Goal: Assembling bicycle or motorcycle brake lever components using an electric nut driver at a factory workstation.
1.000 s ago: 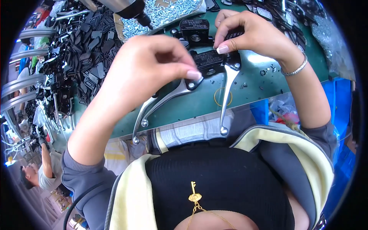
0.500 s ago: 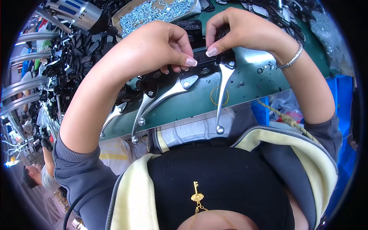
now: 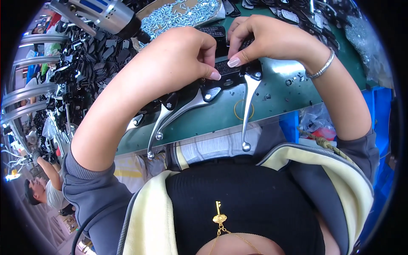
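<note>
— Looking for packages and labels first: what lies along the far edge of the green bench (image 3: 280, 91)?

— A flat cardboard tray of silver screws (image 3: 182, 15) sits at the far edge, left of centre. Beside it, toward the far left corner, hangs a silver power screwdriver (image 3: 104, 15) with a blue label patch on its barrel. At the far right corner lies a clear plastic bag of small metal parts (image 3: 365, 42). Small black rectangular covers (image 3: 293, 15) with pale label patches lie along the far edge, right of the hands (their print is too small to tell).

— And the piece in hand?

— A black brake lever housing (image 3: 231, 70) rests on the bench near its middle. The left hand (image 3: 178, 59) closes thumb and forefinger on the housing's left end. The right hand (image 3: 263, 40) presses a small black label plate (image 3: 223, 66) onto the housing's top, thumb flat on it. So both hands are pinching, fingers narrow, and the housing lies directly between and under the fingertips.

— The levers?

— One silver lever (image 3: 247, 110) runs from the housing straight over the near edge. Further silver levers (image 3: 174, 117) lie to its left, slanting toward the near left corner. A yellow rubber band (image 3: 243, 109) lies by the near edge, under the first lever. A heap of black parts (image 3: 85, 72) fills the left edge.
</note>
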`<action>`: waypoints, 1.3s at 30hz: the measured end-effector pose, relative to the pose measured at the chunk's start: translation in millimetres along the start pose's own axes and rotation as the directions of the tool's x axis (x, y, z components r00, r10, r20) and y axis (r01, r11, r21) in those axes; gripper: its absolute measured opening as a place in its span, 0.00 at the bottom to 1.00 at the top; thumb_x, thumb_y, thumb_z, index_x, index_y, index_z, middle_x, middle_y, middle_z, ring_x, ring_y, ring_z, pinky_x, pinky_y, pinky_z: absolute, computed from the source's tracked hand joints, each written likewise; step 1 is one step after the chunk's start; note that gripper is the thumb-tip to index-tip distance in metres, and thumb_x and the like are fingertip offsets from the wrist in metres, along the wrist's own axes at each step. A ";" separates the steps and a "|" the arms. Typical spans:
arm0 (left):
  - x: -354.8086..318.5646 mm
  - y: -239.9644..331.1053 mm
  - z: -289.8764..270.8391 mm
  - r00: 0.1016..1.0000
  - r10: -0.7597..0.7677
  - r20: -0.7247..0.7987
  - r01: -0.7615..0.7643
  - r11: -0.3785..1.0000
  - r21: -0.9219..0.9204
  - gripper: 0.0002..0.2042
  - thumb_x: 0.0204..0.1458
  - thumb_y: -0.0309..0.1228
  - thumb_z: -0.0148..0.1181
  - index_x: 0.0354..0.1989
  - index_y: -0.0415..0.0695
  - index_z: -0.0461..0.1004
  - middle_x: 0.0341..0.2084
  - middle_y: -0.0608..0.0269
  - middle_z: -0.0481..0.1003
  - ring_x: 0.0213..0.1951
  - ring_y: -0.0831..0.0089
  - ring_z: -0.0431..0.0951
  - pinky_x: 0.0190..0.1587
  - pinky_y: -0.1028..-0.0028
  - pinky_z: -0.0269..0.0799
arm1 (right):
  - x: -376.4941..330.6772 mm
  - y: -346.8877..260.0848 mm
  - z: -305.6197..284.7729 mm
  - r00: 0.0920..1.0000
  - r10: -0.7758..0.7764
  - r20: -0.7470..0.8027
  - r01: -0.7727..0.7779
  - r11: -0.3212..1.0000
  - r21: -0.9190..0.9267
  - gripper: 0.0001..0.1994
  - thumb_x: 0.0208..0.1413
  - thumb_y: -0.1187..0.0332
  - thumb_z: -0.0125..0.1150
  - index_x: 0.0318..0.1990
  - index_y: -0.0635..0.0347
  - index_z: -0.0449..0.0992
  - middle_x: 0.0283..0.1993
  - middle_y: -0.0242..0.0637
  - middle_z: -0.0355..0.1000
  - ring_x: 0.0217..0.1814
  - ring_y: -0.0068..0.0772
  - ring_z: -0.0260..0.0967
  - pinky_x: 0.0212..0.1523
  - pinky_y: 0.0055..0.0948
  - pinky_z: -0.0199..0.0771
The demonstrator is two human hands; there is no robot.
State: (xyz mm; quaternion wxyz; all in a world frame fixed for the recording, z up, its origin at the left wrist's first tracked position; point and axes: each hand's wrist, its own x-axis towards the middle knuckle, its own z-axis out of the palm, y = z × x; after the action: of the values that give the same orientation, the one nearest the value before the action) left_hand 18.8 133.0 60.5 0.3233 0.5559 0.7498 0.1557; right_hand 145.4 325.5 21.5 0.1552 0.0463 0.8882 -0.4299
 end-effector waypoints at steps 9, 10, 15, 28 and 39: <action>20.3 -24.4 -19.6 0.985 -0.046 -0.166 0.008 0.975 -0.221 0.10 0.57 0.30 0.68 0.41 0.37 0.75 0.31 0.62 0.79 0.36 0.78 0.77 0.42 0.76 0.73 | 30.5 1.6 -40.9 0.929 -0.028 -0.369 0.111 0.972 0.205 0.13 0.56 0.64 0.71 0.45 0.60 0.83 0.37 0.39 0.80 0.40 0.36 0.77 0.47 0.38 0.76; 32.5 -37.3 -16.8 0.931 0.081 -0.356 -0.099 0.994 -0.034 0.12 0.58 0.31 0.66 0.46 0.39 0.75 0.32 0.61 0.80 0.37 0.74 0.79 0.44 0.73 0.73 | 42.9 -10.2 -43.3 0.911 0.003 -0.413 0.067 0.986 0.155 0.13 0.58 0.63 0.69 0.46 0.61 0.82 0.38 0.42 0.81 0.41 0.39 0.79 0.48 0.41 0.77; 91.9 -89.7 -6.6 0.783 0.365 -0.503 -0.219 0.920 0.326 0.09 0.56 0.28 0.64 0.44 0.40 0.80 0.32 0.53 0.82 0.36 0.57 0.82 0.45 0.62 0.78 | 123.1 23.1 -33.7 0.849 -0.456 -0.269 0.179 0.725 -0.665 0.13 0.55 0.61 0.66 0.43 0.59 0.84 0.40 0.47 0.81 0.44 0.49 0.79 0.48 0.45 0.77; 92.7 -103.9 -22.0 0.931 -0.056 -0.362 0.168 0.943 0.287 0.11 0.53 0.37 0.72 0.38 0.43 0.84 0.31 0.58 0.82 0.33 0.70 0.82 0.42 0.70 0.76 | 117.4 27.4 -41.2 0.819 -0.403 -0.408 0.204 0.870 -0.449 0.10 0.50 0.63 0.69 0.36 0.58 0.86 0.35 0.46 0.82 0.39 0.48 0.81 0.44 0.42 0.79; 65.6 -64.7 -30.8 0.860 -0.142 -0.490 -0.056 0.928 -0.367 0.04 0.54 0.23 0.68 0.35 0.35 0.81 0.28 0.59 0.83 0.30 0.76 0.81 0.36 0.76 0.76 | 114.0 26.0 -42.9 0.847 -0.380 -0.373 0.266 0.909 -0.320 0.10 0.53 0.69 0.69 0.41 0.62 0.86 0.37 0.48 0.82 0.38 0.44 0.81 0.44 0.37 0.80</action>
State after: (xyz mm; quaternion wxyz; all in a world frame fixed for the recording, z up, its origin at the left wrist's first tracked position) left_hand -60.2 176.6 24.6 0.2161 0.4070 0.7780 0.4271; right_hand 32.9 369.3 -9.0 -0.1136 -0.0325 0.9431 -0.3107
